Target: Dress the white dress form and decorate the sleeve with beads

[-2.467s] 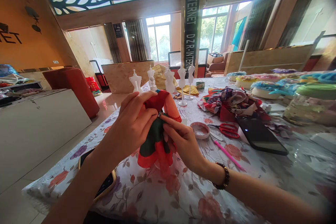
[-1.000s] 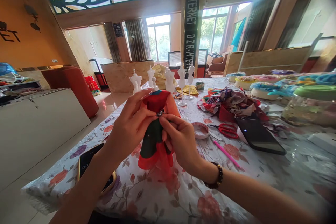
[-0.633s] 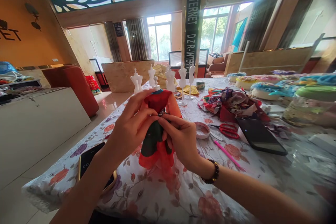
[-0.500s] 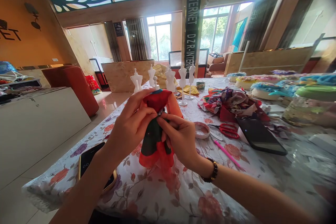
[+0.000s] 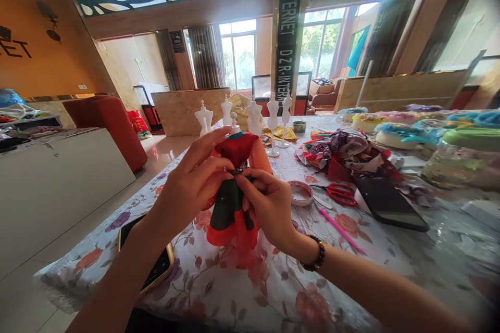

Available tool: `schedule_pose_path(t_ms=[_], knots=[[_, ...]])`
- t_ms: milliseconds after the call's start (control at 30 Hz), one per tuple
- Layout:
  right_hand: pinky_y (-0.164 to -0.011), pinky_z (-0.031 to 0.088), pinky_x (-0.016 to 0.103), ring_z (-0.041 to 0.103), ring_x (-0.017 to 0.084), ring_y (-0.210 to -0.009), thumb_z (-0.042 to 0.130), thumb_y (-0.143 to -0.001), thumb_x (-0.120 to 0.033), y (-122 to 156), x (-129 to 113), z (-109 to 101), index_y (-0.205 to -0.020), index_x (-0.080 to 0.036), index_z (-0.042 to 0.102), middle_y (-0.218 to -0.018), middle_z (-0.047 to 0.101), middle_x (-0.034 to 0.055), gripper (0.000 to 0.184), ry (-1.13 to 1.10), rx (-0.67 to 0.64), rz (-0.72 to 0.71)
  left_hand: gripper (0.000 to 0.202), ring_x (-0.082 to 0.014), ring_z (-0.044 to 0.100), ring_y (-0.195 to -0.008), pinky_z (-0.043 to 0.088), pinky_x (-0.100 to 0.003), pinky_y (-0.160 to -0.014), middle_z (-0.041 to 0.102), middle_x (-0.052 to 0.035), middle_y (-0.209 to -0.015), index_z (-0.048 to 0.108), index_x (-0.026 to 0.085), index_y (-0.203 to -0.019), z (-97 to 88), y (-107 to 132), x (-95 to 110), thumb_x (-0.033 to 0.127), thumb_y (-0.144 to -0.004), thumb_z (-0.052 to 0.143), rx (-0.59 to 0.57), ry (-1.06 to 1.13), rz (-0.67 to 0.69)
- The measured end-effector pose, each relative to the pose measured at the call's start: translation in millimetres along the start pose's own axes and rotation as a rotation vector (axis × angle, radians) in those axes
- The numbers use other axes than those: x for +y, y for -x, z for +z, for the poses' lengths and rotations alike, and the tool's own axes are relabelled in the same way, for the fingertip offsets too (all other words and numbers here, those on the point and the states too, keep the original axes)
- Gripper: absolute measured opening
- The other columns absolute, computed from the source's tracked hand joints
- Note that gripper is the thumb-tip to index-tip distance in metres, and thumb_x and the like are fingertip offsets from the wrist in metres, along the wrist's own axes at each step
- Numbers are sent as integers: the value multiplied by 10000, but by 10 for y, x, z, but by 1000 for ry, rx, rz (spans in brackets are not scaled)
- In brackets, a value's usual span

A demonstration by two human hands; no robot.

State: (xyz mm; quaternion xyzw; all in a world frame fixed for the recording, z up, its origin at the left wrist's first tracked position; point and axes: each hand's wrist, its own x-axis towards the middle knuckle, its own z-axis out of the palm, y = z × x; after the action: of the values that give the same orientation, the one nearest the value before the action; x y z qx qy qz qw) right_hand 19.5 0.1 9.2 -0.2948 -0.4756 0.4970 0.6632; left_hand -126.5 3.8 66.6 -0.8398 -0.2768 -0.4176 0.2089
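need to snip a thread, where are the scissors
Head view: the scissors lie right of the dress, between the tape roll and the black phone.

Dress (image 5: 230, 208): red bodice, dark green skirt, orange-red sheer hem.
Surface cloth (image 5: 273, 291): white, pink-and-red rose print, grey-green leaves.
Scissors (image 5: 339, 193): red handles.
Pen (image 5: 339, 230): pink.
Mannequins (image 5: 204, 118): white.
Bracelet (image 5: 315, 253): dark beads.

You're at a doll-dressmaking craft spot set up in a big public lounge: the floral-clothed table (image 5: 273, 291) holds 5 bare white mini mannequins (image 5: 254, 117), a dressed mini mannequin (image 5: 230, 208), fabric scraps (image 5: 344, 151) and red scissors (image 5: 339, 193), with an "INTERNET" pillar banner (image 5: 291, 26), red sofa (image 5: 109, 125) and tall windows (image 5: 238, 54) beyond.
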Motion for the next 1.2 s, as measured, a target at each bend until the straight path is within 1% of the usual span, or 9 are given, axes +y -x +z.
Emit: schedule_pose_path(t_ms=[133, 300, 433, 500, 600, 733, 867, 1000, 1200], knots=[[-298, 243, 172, 367, 41, -296, 703, -741, -407, -2, 6, 7, -763, -190, 658, -397, 517, -73, 223, -7, 6, 0, 166, -207, 490, -1286, 453, -455, -1077, 501, 16, -1405, 601, 271, -954, -44, 32, -3, 131, -870, 570, 67, 237, -161], [-297, 237, 172, 353, 40, -295, 703, -743, -392, 2, 19, 14, -756, -193, 656, -389, 504, -80, 205, -12, 16, 11, 95, -223, 574, -1197, 539, -436, -964, 513, 8, -1403, 586, 289, -928, -37, 58, -95, 214, -868, 590, 168, 744, -430], [-302, 239, 171, 352, 40, -299, 701, -748, -383, 13, 28, 18, -766, -192, 655, -387, 498, -84, 197, -20, 23, 15, 130, -216, 635, -1094, 595, -355, -797, 546, -24, -1380, 599, 301, -1008, -11, 69, -181, 336, -898, 539, 110, 853, -580], [-301, 235, 169, 353, 38, -298, 701, -750, -378, 21, 24, 18, -765, -193, 651, -388, 499, -87, 192, -16, 18, 18, 161, -211, 647, -1059, 601, -314, -721, 580, -31, -1342, 615, 296, -1015, 3, 61, -175, 369, -887, 549, 114, 886, -643], [-306, 242, 161, 357, 34, -302, 703, -751, -368, 33, 13, 12, -753, -192, 650, -382, 489, -93, 184, 4, 14, 14, 167, -199, 661, -1019, 601, -290, -721, 664, -21, -1210, 653, 285, -992, 12, 27, -82, 351, -842, 623, 187, 833, -690], [-309, 258, 156, 371, 32, -304, 710, -744, -361, 40, 5, -14, -738, -184, 656, -379, 480, -94, 185, 32, 7, -26, 140, -168, 653, -1036, 544, -281, -924, 701, 19, -1056, 692, 273, -921, -6, -58, 150, 236, -786, 692, 306, 560, -597], [-310, 273, 154, 385, 31, -305, 714, -742, -360, 30, -10, -41, -742, -180, 670, -390, 488, -89, 185, 50, 0, -45, 164, -129, 684, -883, 579, -228, -801, 714, 40, -929, 690, 275, -910, -5, -170, 319, 233, -755, 721, 338, 446, -624], [-309, 275, 147, 375, 26, -303, 705, -750, -356, 25, -31, -45, -740, -179, 683, -383, 482, -90, 178, 44, -5, -29, 206, -121, 679, -841, 577, -220, -749, 707, 45, -906, 682, 273, -908, 47, -228, 343, 219, -720, 746, 356, 352, -667], [-310, 275, 140, 375, 23, -310, 713, -737, -362, 9, -35, -25, -747, -179, 688, -385, 492, -87, 185, 7, -18, -6, 311, -155, 663, -914, 546, -317, -851, 684, 36, -962, 643, 278, -973, 145, -161, 267, 188, -697, 753, 302, 271, -592]])
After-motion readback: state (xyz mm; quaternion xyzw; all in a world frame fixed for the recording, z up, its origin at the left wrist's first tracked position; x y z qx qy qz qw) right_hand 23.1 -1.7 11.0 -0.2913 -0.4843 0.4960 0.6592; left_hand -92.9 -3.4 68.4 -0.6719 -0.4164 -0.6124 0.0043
